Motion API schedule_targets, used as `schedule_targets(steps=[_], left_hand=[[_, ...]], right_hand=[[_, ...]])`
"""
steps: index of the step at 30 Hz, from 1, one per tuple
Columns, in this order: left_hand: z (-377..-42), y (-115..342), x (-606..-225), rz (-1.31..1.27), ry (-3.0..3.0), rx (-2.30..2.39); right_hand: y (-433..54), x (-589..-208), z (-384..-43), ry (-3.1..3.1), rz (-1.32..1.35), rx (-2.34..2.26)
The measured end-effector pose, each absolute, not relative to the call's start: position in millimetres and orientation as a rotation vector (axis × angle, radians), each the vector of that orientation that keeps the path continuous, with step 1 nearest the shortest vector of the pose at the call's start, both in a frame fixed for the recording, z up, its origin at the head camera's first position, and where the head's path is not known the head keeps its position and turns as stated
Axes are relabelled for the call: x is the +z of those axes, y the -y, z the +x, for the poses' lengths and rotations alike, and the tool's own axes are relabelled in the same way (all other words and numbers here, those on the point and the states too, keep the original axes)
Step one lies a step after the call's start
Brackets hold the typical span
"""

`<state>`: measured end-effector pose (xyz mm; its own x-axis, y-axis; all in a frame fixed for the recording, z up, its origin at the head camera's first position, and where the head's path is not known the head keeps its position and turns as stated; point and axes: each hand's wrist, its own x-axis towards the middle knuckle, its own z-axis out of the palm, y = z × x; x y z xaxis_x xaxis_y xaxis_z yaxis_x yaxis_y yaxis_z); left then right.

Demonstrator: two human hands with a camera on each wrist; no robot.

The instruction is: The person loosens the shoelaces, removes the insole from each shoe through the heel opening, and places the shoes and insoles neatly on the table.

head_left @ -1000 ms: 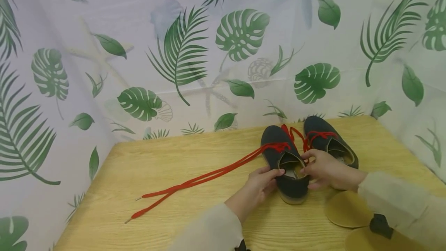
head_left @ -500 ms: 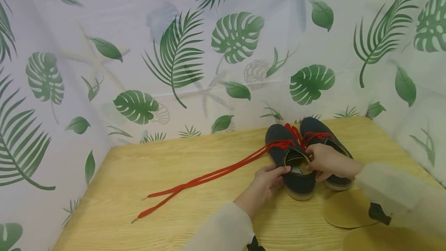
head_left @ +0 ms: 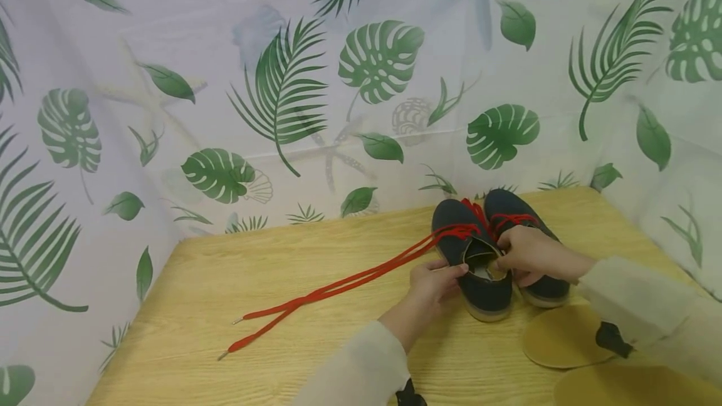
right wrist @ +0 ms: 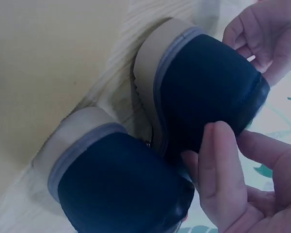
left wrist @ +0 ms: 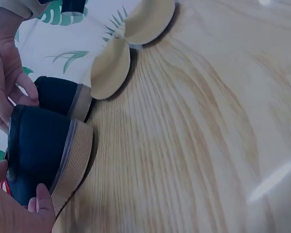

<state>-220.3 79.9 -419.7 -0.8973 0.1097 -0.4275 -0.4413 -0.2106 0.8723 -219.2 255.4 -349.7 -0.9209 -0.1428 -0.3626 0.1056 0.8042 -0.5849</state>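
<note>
A dark navy shoe (head_left: pixel 487 298) with red laces (head_left: pixel 350 284) sits on the table, its toe towards the wall and its heel facing me. My left hand (head_left: pixel 429 287) grips its left side, thumb over the collar and fingers along the outside. On the opposite side my right hand (head_left: pixel 530 252) pinches the collar, thumb inside the opening. Right beside it is the matching shoe (head_left: pixel 502 202), partly covered by my right hand. Both heels show in the right wrist view, the held shoe (right wrist: pixel 208 87) above the other one (right wrist: pixel 121 184).
Two tan insoles, a nearer one (head_left: pixel 626 387) and a farther one (head_left: pixel 564 337), lie at the front right under my right forearm. The loose red lace ends stretch left across the wooden table (head_left: pixel 254 268). A leaf-printed cloth (head_left: pixel 316 80) hangs behind.
Both hands have shifted the held shoe to the right, close against the other shoe. Its trailing red laces have slid right with it.
</note>
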Motion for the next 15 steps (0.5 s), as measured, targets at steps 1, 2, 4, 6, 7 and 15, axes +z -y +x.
schedule_targets(steps=[1, 2, 4, 6, 7, 15], left_hand=[[-220, -77, -419, -0.374, -1.726, 2.167], [-220, -74, -419, -0.352, -1.75, 2.165], [-219, -67, -420, -0.311, -1.791, 2.143], [-218, -58, -422, -0.261, -1.86, 2.078], [-217, -53, -423, -0.229, -1.882, 2.051], [-209, -15, -417, 0.13, -2.285, 1.622]], right_hand=[[-256, -349, -219, -2.596, -0.025, -0.885], [-256, -347, -218, -2.603, -0.027, -0.887], [-255, -344, -216, -2.639, -0.049, -0.871], [-253, -340, -212, -2.699, -0.087, -0.824], [-251, -338, -210, -2.742, -0.119, -0.784], [-231, -323, -190, -3.023, -0.326, -0.399]])
